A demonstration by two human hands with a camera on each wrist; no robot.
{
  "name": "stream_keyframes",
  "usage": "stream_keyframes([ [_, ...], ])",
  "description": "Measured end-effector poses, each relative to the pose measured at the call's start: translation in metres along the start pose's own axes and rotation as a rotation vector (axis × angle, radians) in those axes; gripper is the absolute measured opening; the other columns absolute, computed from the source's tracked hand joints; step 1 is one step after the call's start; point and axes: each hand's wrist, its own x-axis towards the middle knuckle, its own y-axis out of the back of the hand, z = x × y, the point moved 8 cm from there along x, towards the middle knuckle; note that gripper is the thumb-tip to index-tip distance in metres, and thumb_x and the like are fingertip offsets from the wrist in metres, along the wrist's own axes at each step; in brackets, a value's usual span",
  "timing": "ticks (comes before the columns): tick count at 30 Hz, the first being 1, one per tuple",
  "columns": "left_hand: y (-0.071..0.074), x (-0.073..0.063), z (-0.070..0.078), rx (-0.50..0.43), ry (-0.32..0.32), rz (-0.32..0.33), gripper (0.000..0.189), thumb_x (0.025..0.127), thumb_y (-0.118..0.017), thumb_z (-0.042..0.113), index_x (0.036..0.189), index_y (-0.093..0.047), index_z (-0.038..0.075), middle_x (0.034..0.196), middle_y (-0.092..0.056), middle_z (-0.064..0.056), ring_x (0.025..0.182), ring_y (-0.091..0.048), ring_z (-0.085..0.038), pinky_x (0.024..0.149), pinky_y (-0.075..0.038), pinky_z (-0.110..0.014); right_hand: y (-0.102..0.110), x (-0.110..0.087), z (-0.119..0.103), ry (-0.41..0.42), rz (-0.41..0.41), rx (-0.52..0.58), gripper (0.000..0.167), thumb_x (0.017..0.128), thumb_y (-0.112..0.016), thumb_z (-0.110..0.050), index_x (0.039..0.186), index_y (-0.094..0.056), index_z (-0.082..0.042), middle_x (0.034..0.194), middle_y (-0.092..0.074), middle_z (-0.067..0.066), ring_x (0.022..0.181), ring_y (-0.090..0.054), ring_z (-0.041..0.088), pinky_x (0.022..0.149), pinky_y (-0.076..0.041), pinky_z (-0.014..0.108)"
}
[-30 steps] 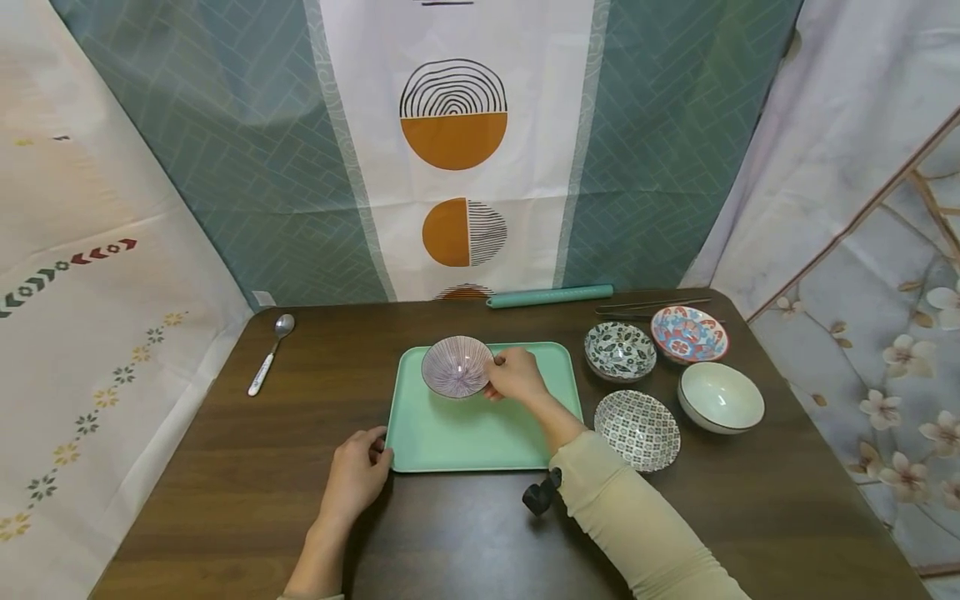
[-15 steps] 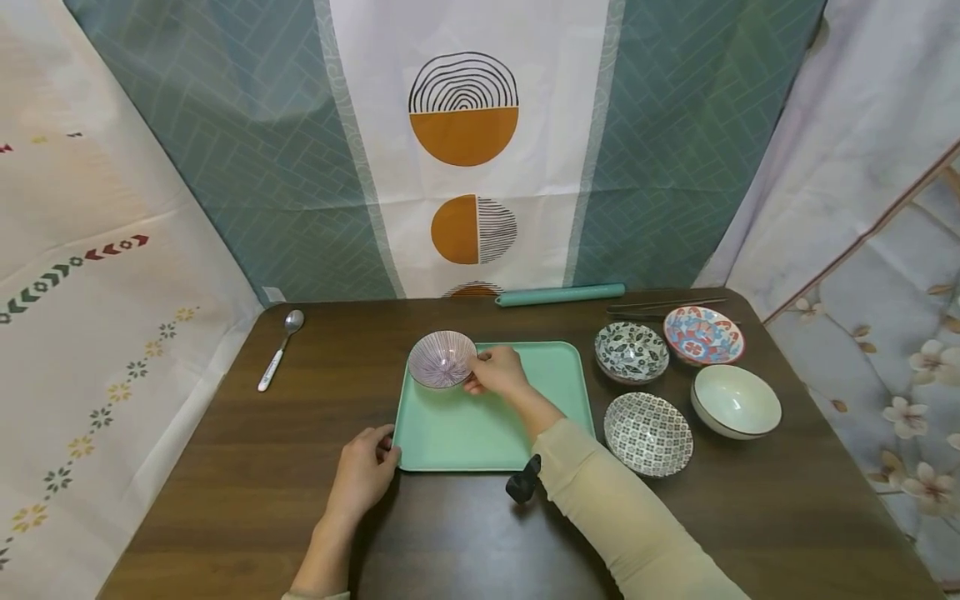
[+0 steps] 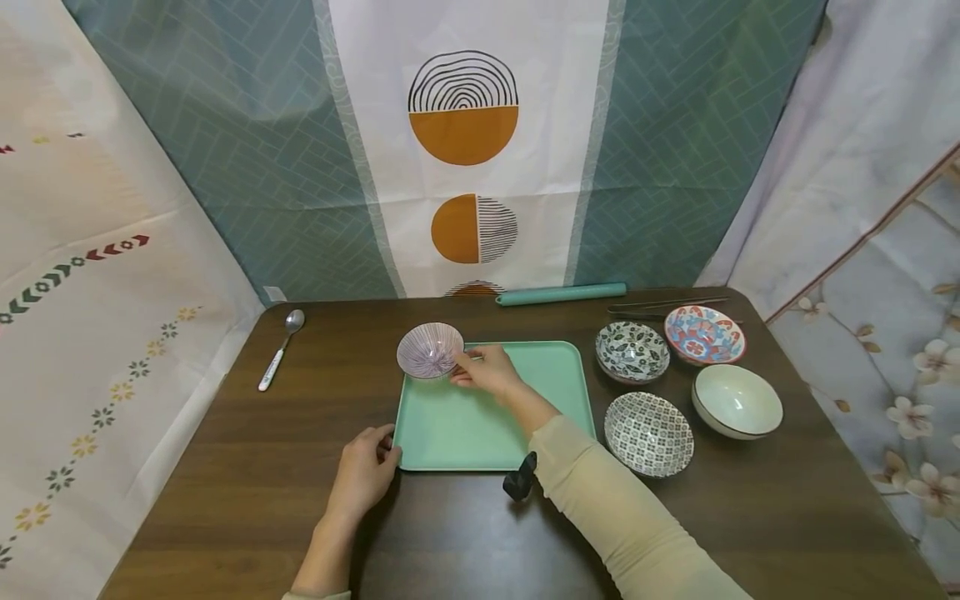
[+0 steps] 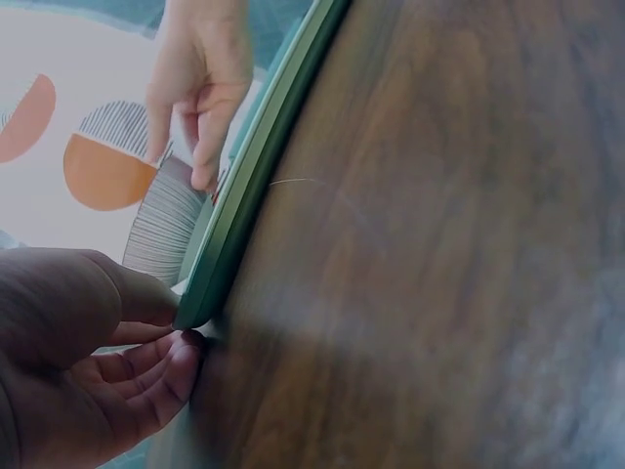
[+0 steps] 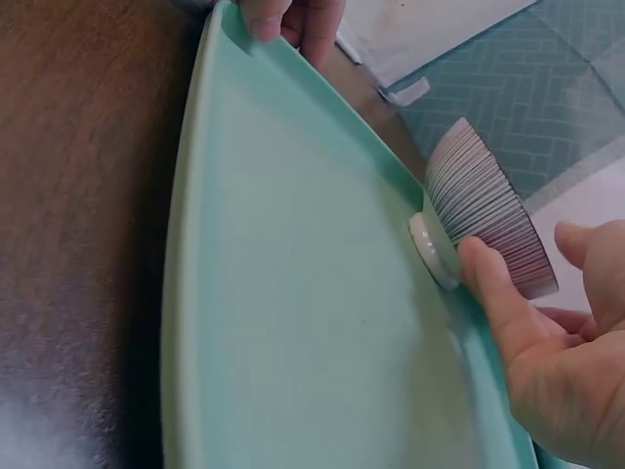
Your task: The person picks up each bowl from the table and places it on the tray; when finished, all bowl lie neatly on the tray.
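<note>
A small bowl with purple radiating stripes (image 3: pixel 427 348) is at the far left corner of the mint-green tray (image 3: pixel 467 433), partly overhanging its rim in the head view. My right hand (image 3: pixel 491 372) holds it by its right side. In the right wrist view the fingers lie on the bowl's outer wall (image 5: pixel 488 210), with the thumb over the rim side; the bowl's pale foot (image 5: pixel 430 249) shows near the tray's edge. My left hand (image 3: pixel 363 471) grips the tray's near left corner. Its thumb and curled fingers meet at that corner in the left wrist view.
To the tray's right are a leaf-patterned bowl (image 3: pixel 632 352), a red-and-blue bowl (image 3: pixel 705 335), a cream bowl (image 3: pixel 737 401) and a checkered bowl (image 3: pixel 648 434). A spoon (image 3: pixel 282 350) lies at left. Chopsticks (image 3: pixel 667 305) and a teal roll (image 3: pixel 561 294) lie along the back.
My right hand has carried the striped bowl left and slightly away from me, toward the tray's far left corner. My left hand has stayed at the tray's near left corner.
</note>
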Motion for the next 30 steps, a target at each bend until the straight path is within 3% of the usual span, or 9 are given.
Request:
stream_keyframes([
  [5, 0.001, 0.001, 0.000, -0.001, 0.001, 0.001, 0.031, 0.091, -0.069, 0.000, 0.120, -0.067, -0.011, 0.088, -0.062, -0.007, 0.079, -0.059, -0.018, 0.072, -0.053, -0.036, 0.003, -0.006, -0.006, 0.015, 0.003, -0.002, 0.046, 0.102, -0.063, -0.023, 0.131, -0.055, 0.012, 0.098, -0.073, 0.023, 0.088, -0.075, 0.029, 0.079, -0.061, 0.034],
  [9, 0.001, 0.002, -0.005, -0.044, 0.020, 0.004, 0.030, 0.090, -0.072, 0.001, 0.118, -0.068, -0.010, 0.089, -0.063, -0.007, 0.081, -0.062, -0.019, 0.072, -0.055, -0.034, 0.011, -0.017, -0.018, 0.043, 0.036, -0.057, 0.039, 0.102, -0.063, -0.022, 0.125, -0.059, 0.009, 0.101, -0.072, 0.026, 0.089, -0.074, 0.031, 0.078, -0.062, 0.038],
  [15, -0.001, 0.001, -0.014, -0.108, 0.051, -0.017, 0.030, 0.090, -0.074, 0.002, 0.118, -0.069, -0.008, 0.093, -0.065, -0.009, 0.086, -0.064, -0.022, 0.072, -0.056, -0.032, 0.025, -0.041, -0.040, 0.073, 0.025, -0.093, 0.033, 0.104, -0.061, -0.022, 0.123, -0.063, 0.005, 0.112, -0.069, 0.030, 0.092, -0.073, 0.028, 0.084, -0.060, 0.041],
  [19, -0.002, -0.001, -0.017, -0.124, 0.043, -0.017, 0.030, 0.091, -0.074, 0.004, 0.119, -0.069, -0.008, 0.094, -0.066, -0.009, 0.087, -0.064, -0.022, 0.073, -0.057, -0.032, 0.035, -0.061, -0.057, 0.096, 0.027, -0.107, 0.034, 0.104, -0.061, -0.022, 0.124, -0.063, 0.005, 0.109, -0.070, 0.025, 0.097, -0.072, 0.032, 0.086, -0.060, 0.040],
  [30, -0.003, -0.004, -0.018, -0.162, 0.035, -0.035, 0.034, 0.090, -0.075, 0.002, 0.121, -0.067, -0.008, 0.096, -0.065, -0.010, 0.088, -0.064, -0.020, 0.072, -0.055, -0.025, 0.085, -0.098, -0.083, 0.186, 0.042, -0.196, 0.036, 0.105, -0.058, -0.026, 0.128, -0.061, 0.001, 0.114, -0.069, 0.023, 0.101, -0.071, 0.028, 0.088, -0.059, 0.036],
])
